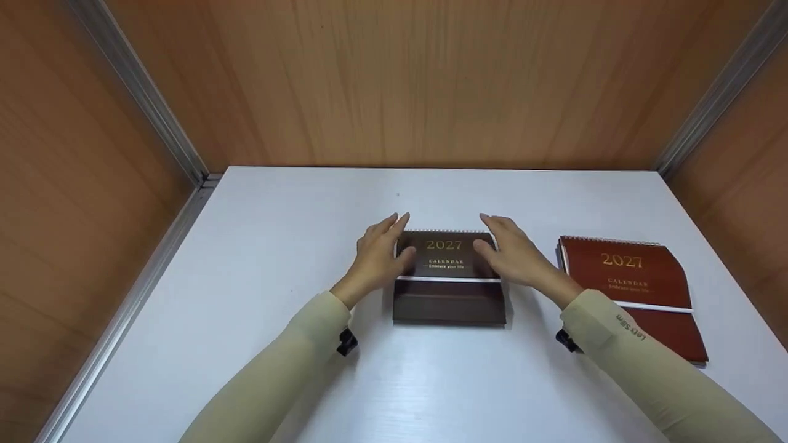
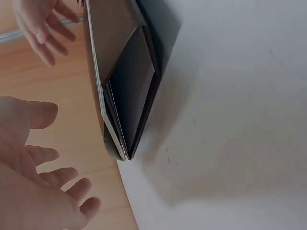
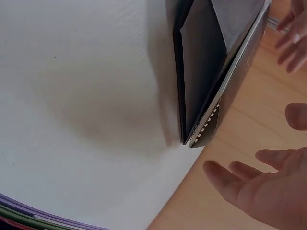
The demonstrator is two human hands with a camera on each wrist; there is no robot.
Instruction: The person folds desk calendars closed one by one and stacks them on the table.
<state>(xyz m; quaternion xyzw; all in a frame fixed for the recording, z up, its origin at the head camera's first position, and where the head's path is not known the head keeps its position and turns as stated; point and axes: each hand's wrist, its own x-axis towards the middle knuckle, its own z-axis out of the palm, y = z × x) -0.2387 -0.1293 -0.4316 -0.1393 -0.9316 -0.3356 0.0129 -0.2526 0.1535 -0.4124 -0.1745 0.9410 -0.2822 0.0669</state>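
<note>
A dark brown desk calendar (image 1: pixel 452 301) with gold "2027" lettering stands propped on the white table, its wire binding at the far edge. In both wrist views its folded base shows from the side. My left hand (image 1: pixel 377 255) is beside its left edge, fingers extended and thumb apart. On the other side, my right hand (image 1: pixel 514 252) is held the same way by the right edge. Neither palm grips it; whether a fingertip touches it I cannot tell in the head view. Gaps show in the left wrist view between the calendar (image 2: pixel 127 96) and the left hand (image 2: pixel 43 177).
To the right lies a red 2027 calendar (image 1: pixel 628 271) with a white band, partly under my right forearm. Wooden panels (image 1: pixel 431 86) enclose the white table (image 1: pixel 308 203) at the back and sides, with metal rails (image 1: pixel 154 92) at the corners.
</note>
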